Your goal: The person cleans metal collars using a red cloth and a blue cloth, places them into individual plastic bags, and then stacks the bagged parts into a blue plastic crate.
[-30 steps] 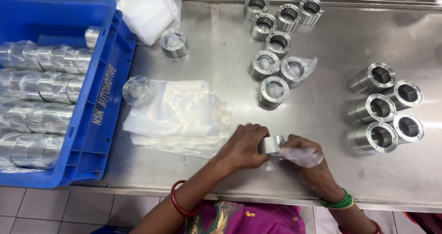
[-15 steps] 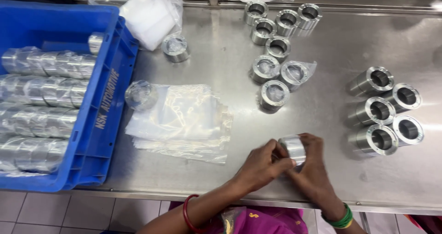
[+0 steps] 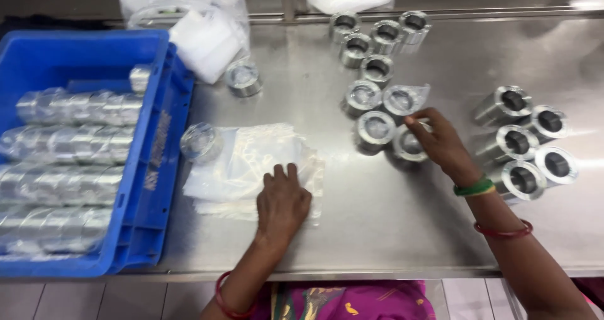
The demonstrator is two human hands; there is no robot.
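The left hand [image 3: 282,200] lay flat, fingers spread, on the pile of clear bags [image 3: 251,169] near the bench's [image 3: 390,232] front edge, pressing rather than gripping; the right hand [image 3: 440,142] reached toward mid-bench, fingertips pinched on a bagged ring [image 3: 409,145] beside the other bagged rings [image 3: 371,96]. That ring sat crowded against its neighbours, so a careless pull could have knocked one rolling, and the slick film might have let it slip from so light a pinch. The loose bags could have slid under the palm toward the front edge. The bare rings [image 3: 522,144] near the right edge stood close to the forearm, where a sweep of the arm might have bumped them. The right fingers covered part of the ring, so how firm the hold was could not be told. The crate [image 3: 157,169] was cut off at the left, its wrapped rolls blurred.
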